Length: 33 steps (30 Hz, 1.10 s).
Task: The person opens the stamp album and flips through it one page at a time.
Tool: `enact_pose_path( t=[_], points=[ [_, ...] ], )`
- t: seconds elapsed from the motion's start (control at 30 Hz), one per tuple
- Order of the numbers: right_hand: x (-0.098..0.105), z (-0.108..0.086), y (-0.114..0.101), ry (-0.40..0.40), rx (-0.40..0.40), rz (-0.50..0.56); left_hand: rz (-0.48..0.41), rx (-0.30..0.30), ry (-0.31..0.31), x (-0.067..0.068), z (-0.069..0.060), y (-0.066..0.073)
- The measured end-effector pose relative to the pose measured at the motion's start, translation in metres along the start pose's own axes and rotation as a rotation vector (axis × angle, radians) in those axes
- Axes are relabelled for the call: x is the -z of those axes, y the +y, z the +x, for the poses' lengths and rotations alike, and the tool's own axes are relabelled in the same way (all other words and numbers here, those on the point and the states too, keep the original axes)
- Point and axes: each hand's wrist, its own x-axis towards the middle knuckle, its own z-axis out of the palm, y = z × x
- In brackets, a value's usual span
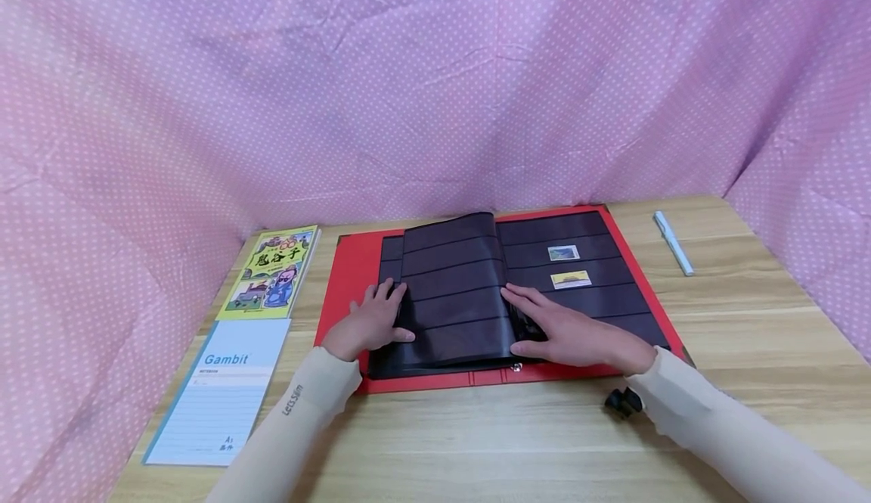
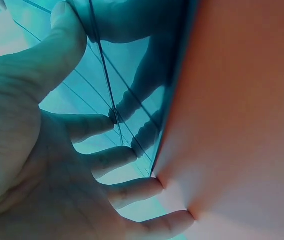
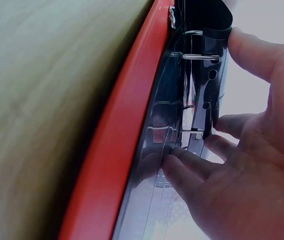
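A red ring-bound stamp album lies spread on the table with black pocket pages. My left hand rests at the left side of a turned black page, its fingers spread, fingertips touching page and red cover. Near the spine, my right hand presses on that page's bound edge with extended fingers. Metal rings and punched holes show beside the right fingers in the right wrist view. Two stamps, one blue-green and one yellow, sit in the right-hand page.
At the left lie a yellow illustrated book and a pale blue notebook. A light blue pen lies right of the album. Pink dotted cloth hangs behind the wooden table.
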Motion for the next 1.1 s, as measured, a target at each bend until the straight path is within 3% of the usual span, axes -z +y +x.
enact_pose_path(
  t=[0.4, 1.1],
  points=[
    [-0.002, 0.005, -0.007, 0.006, -0.018, -0.032, -0.015, -0.011, -0.002, 0.002, -0.001, -0.006],
    [-0.003, 0.008, -0.015, 0.022, 0.041, -0.12, -0.005, -0.044, 0.007, 0.007, -0.007, -0.011]
  ],
)
